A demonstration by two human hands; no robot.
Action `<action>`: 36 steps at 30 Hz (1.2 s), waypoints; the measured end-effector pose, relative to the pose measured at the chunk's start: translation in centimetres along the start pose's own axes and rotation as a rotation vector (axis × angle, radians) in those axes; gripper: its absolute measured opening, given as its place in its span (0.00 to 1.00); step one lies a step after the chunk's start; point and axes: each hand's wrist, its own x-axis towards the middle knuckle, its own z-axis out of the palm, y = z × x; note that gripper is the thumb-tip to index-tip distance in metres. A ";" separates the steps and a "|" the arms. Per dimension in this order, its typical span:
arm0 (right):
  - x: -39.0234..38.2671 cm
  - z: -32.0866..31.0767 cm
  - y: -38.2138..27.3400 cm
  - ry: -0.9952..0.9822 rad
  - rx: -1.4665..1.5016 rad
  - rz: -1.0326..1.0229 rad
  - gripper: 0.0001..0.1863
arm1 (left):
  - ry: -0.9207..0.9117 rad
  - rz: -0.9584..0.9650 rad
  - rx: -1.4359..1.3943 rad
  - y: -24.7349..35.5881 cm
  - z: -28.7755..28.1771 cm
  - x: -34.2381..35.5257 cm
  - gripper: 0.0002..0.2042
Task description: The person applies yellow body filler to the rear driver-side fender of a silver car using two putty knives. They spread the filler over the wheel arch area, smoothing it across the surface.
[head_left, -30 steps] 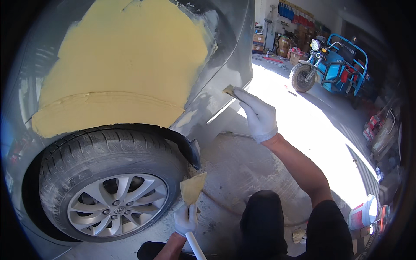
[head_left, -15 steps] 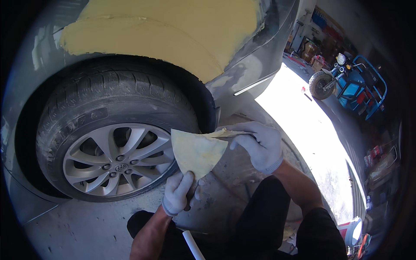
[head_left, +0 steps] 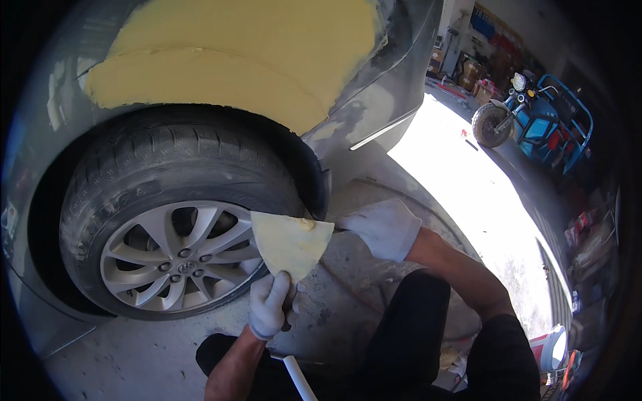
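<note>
My left hand, in a white glove, grips the narrow end of a fan-shaped board coated in yellow filler and holds it in front of the wheel. My gloved right hand holds a thin spreader whose tip meets the board's upper right edge, near a small lump of filler. Above them, the grey car panel carries a broad patch of yellow filler over the wheel arch.
A tyre with a silver alloy wheel fills the left. My dark-trousered knees are bent over the concrete floor, with a white tube between them. A blue three-wheeler stands at the far right and a white bucket at the lower right.
My right hand has come down from the car panel with the spreader to the board. My left hand has raised the board, and the view has dropped toward the wheel.
</note>
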 end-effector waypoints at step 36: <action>1.2 4.5 -5.5 0.281 1.573 1.070 0.13 | 0.245 0.597 1.127 -5.8 -1.0 2.7 0.38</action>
